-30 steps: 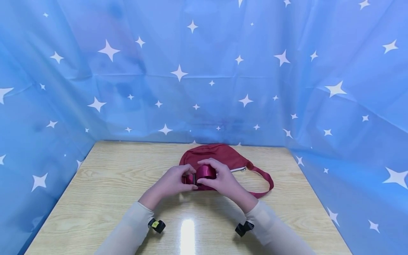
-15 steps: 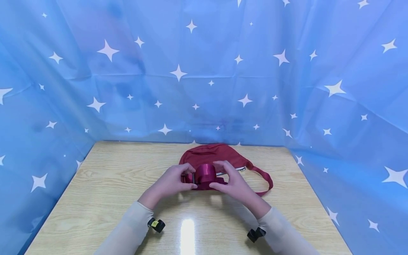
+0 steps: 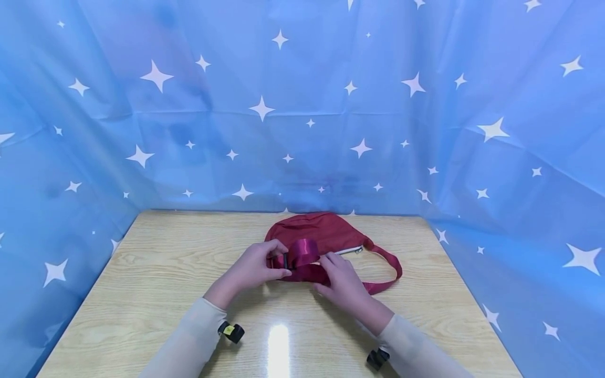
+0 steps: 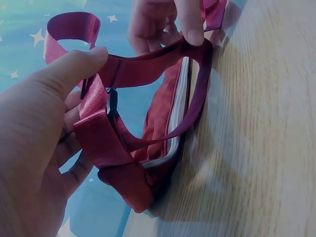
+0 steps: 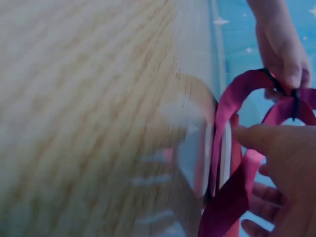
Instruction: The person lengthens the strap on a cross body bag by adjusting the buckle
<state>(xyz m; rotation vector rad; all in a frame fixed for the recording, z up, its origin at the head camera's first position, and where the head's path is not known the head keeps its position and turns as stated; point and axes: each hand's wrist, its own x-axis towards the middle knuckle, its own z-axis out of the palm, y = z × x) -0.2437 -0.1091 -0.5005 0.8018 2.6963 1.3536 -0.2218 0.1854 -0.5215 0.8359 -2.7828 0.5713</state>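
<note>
A dark red waist bag (image 3: 312,228) lies at the back middle of the table, its white zipper (image 4: 180,94) facing the front. My left hand (image 3: 255,265) pinches the bag's strap (image 4: 91,136) beside a black slider buckle (image 4: 112,102), thumb on one side and fingers behind. Above the buckle the strap stands up in a loop (image 3: 304,251). My right hand (image 3: 347,283) is at the strap right of the buckle, its thumb and fingers spread apart with the webbing between them. In the right wrist view its thumb (image 5: 254,137) lies close to the strap.
The wood-grain table (image 3: 165,262) carries the bag. A further strap loop (image 3: 394,262) curves out to the bag's right. Blue curtains (image 3: 212,131) with white stars stand behind and at both sides.
My right hand has let go of the strap loop, moved right and then come lower onto the strap. The loop leans more loosely now. My left hand has kept its pinch nearly in place.
</note>
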